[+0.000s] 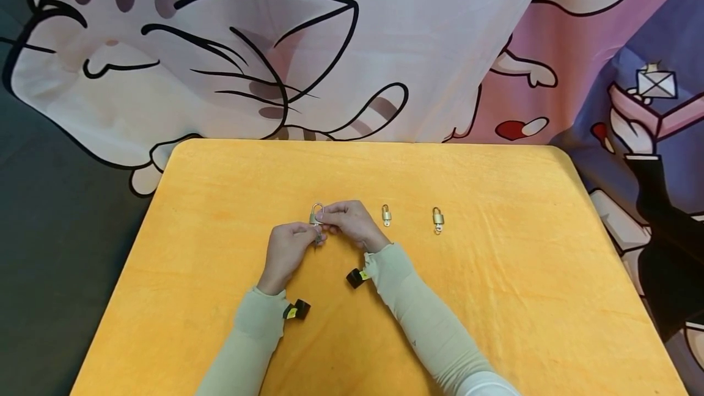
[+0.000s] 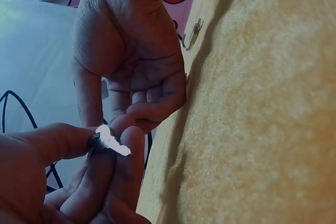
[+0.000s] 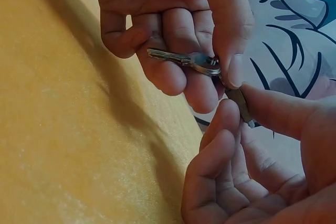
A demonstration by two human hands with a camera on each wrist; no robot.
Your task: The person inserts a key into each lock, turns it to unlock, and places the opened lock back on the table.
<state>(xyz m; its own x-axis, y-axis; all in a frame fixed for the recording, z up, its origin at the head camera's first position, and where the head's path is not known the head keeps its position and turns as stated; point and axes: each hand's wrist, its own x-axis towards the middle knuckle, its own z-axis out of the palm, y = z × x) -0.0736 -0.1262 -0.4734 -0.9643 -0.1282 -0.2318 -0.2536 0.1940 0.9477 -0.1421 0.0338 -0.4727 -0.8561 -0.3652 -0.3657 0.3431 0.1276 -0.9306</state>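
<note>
A small padlock [image 1: 316,219] with its shackle pointing away sits between my two hands over the table. My right hand [image 1: 352,222] pinches the padlock's body between thumb and forefinger; in the right wrist view the padlock [image 3: 239,103] shows edge-on. At its lower end my left hand [image 1: 288,252] holds a key, thumb pressed over the key's head. The key [image 3: 178,59] lies across the left fingers, its blade pointing out past them. From the left wrist, the key [image 2: 113,141] appears bright, while the right fingers hide the padlock.
Two more small padlocks lie on the yellow table [image 1: 495,298] to the right of my hands: a nearer padlock [image 1: 387,216] and a farther padlock [image 1: 437,219], each with something small at its lower end. Behind the table's far edge hangs a cartoon-printed cloth [image 1: 440,47].
</note>
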